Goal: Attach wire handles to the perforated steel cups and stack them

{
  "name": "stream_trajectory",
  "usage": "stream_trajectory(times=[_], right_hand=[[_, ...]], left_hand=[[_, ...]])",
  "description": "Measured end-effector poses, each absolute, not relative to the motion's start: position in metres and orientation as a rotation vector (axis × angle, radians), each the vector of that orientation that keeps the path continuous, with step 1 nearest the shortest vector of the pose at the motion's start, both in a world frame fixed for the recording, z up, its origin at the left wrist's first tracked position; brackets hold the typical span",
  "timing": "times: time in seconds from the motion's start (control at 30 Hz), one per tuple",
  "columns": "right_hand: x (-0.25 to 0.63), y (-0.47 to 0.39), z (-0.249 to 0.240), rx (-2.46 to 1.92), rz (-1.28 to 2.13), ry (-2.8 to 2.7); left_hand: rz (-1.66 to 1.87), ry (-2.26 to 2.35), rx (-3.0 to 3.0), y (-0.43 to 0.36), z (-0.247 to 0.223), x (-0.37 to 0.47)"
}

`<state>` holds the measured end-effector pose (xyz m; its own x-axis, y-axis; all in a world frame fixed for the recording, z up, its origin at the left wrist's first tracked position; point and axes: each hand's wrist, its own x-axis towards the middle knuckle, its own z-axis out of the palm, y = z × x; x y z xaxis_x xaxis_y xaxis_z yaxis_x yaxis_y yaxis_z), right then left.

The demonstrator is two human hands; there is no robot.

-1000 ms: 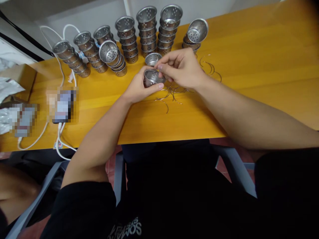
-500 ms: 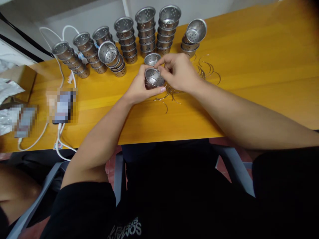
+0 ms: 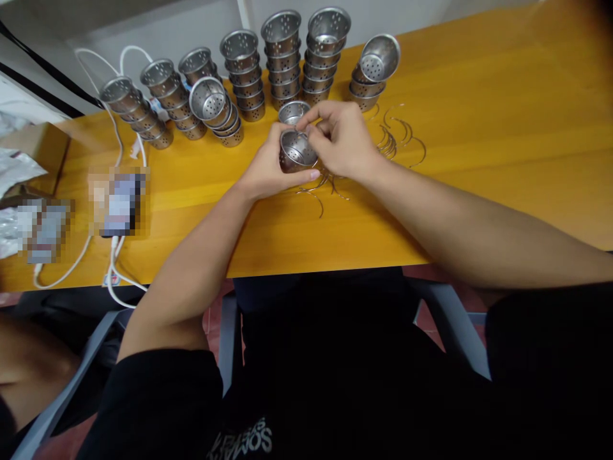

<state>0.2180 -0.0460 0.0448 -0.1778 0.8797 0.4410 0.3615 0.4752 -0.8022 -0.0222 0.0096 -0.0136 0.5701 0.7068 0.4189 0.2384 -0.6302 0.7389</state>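
Note:
My left hand (image 3: 268, 167) is wrapped round a perforated metal cup (image 3: 297, 151), its mouth tilted towards me. At the cup's far rim, my right hand (image 3: 341, 137) has thumb and forefinger pinched together. Whatever lies between those fingertips is too small to make out. Just behind, a second perforated cup (image 3: 293, 113) stands on the table, partly covered by my fingers. Thin curved wires (image 3: 320, 191) lie on the wood below my hands. More curved wires (image 3: 400, 137) are scattered to the right of my right hand.
Several stacks of perforated cups (image 3: 285, 64) line the back of the yellow wooden table (image 3: 479, 115). A short stack with a tilted cup (image 3: 380, 59) stands right of them. To the left are a blurred phone (image 3: 122, 203), white cables (image 3: 115, 268) and a cardboard box (image 3: 50, 150). Another person's leg (image 3: 33, 364) shows lower left.
Both hands stay at the cup's rim, almost unmoved. The right fingertips have shifted very slightly along the rim; the whole view has drifted a little.

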Motion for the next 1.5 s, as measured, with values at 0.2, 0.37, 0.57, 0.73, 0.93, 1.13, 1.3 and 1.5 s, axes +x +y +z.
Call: stream_trajectory(times=[0.2,0.37,0.57,0.73,0.93,1.13,1.3,1.5], right_hand=[[0.231,-0.045,0.055,-0.921,0.927,-1.766],[0.246,-0.049,0.065,-0.702,1.229,-1.821],[0.241,-0.044,0.061,-0.794,1.178,-1.803],[0.238,-0.045,0.058,-0.879,1.174,-1.766],[0.236,-0.047,0.057,-0.924,1.168,-1.764],[0.233,-0.045,0.056,-0.877,1.156,-1.777],[0.233,-0.041,0.053,-0.830,1.167,-1.780],[0.235,-0.038,0.047,-0.753,1.131,-1.791]], left_hand=[[0.985,0.757,2.125,0.017,-0.018,-0.025],[0.979,0.726,2.031,0.024,-0.026,-0.030],[0.989,0.721,2.149,0.022,-0.021,-0.029],[0.992,0.774,2.154,0.014,-0.011,-0.026],[0.974,0.778,2.132,0.013,-0.008,-0.025],[0.973,0.756,2.157,0.019,-0.013,-0.029],[0.967,0.762,2.185,0.018,-0.013,-0.030],[1.001,0.721,2.241,0.021,-0.018,-0.031]])
